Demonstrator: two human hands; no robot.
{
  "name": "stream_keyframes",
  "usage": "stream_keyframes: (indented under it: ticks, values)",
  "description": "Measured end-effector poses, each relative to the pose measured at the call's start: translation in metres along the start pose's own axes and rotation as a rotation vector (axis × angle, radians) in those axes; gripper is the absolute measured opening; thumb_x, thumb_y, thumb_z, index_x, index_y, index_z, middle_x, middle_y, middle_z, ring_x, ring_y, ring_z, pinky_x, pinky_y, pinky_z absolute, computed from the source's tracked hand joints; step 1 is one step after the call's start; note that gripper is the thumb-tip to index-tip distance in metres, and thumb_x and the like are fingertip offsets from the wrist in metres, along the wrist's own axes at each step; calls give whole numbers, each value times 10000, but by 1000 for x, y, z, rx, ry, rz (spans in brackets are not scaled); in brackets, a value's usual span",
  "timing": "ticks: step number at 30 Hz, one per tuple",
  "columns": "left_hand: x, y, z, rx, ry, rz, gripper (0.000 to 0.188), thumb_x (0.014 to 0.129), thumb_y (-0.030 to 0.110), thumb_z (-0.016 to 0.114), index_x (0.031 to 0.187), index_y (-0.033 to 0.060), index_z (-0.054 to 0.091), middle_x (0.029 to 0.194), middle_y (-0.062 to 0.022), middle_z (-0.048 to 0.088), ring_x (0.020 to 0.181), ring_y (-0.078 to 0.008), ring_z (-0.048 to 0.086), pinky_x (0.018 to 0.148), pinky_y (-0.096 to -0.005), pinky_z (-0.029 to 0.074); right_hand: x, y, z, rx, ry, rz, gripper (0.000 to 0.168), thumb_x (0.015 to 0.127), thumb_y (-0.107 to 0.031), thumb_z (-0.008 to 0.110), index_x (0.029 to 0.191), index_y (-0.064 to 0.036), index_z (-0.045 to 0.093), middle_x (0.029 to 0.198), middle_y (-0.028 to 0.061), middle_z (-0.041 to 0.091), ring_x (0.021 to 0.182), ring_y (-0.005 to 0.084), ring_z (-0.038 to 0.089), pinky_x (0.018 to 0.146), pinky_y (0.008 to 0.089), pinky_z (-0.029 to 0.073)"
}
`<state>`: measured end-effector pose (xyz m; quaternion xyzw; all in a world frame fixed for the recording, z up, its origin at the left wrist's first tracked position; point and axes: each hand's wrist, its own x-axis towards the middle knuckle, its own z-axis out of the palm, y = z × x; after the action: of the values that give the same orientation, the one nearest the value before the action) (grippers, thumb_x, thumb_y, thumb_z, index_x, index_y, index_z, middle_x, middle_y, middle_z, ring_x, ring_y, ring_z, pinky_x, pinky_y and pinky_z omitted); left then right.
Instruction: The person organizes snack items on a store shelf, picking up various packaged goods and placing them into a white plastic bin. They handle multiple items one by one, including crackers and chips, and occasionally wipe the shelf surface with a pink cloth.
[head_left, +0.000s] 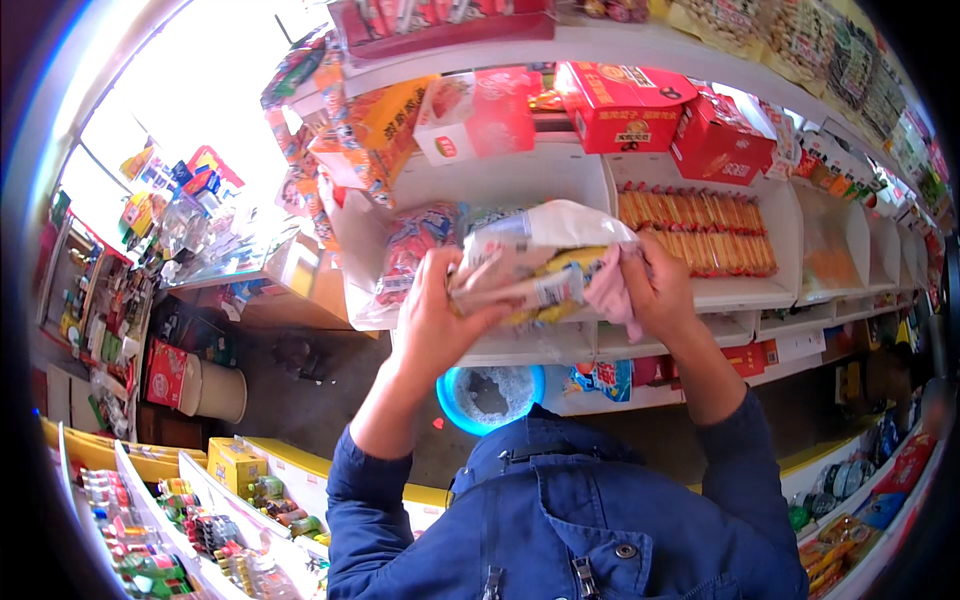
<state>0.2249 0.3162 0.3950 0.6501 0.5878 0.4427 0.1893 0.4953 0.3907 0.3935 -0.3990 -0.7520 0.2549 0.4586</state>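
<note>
Several plastic snack packets (536, 247), white and yellow, are bunched above the front of a white shelf compartment. My left hand (429, 319) grips them at their left end, thumb below. My right hand (664, 289) is closed on a pink cloth (616, 289), which lies against the packets' right end. Whether the right fingers also pinch the packets cannot be made out. Behind my left hand, red-and-pink bagged goods (416, 240) lie in the same compartment. The compartment to the right holds rows of orange-brown wrapped sticks (697, 232).
Red cartons (626, 109) and a pink-white box (476, 116) stand on the shelf above. Below, a blue basin (448, 397) of sudsy water sits on the floor. A cream bin (221, 390) is at left, with bottle shelves (142, 525) at lower left.
</note>
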Motion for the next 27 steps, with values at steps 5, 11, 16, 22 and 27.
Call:
stream_keyframes:
  ticks: [5,11,16,22,27]
  values:
    - [60,-6,-17,11,-90,36,652,676,188,822,1198,21,468,1063,-153,603,998,-279,588,859,-363,469,19,6,29,-2,128,-3,162,940,-163,513,889,-11,534,682,181,583,602,245,600,526,354,440]
    - [132,-49,4,-446,-595,46,739,692,157,828,1309,2,452,1139,-115,607,1057,-165,550,931,-302,437,-30,3,34,142,118,183,232,970,-190,500,828,-11,461,629,99,554,575,96,516,485,311,411]
    - [182,-47,42,-237,-748,188,750,705,213,811,1335,25,452,1227,-102,563,1122,-170,531,968,-312,417,-51,-1,51,391,201,283,170,991,-177,472,921,-23,472,816,62,606,704,75,567,583,243,461]
    - [208,-65,83,-237,-726,157,852,687,315,814,1387,56,402,1291,-128,516,1189,-218,491,1002,-343,392,-44,15,75,470,322,307,186,1006,-203,447,937,-30,443,820,57,596,700,60,559,570,222,462]
    - [198,-86,81,-233,-565,123,829,739,329,771,1412,65,365,1348,-154,471,1234,-294,472,1029,-397,376,-43,23,95,584,351,352,173,1007,-199,442,939,-40,437,817,49,583,706,57,559,574,216,461]
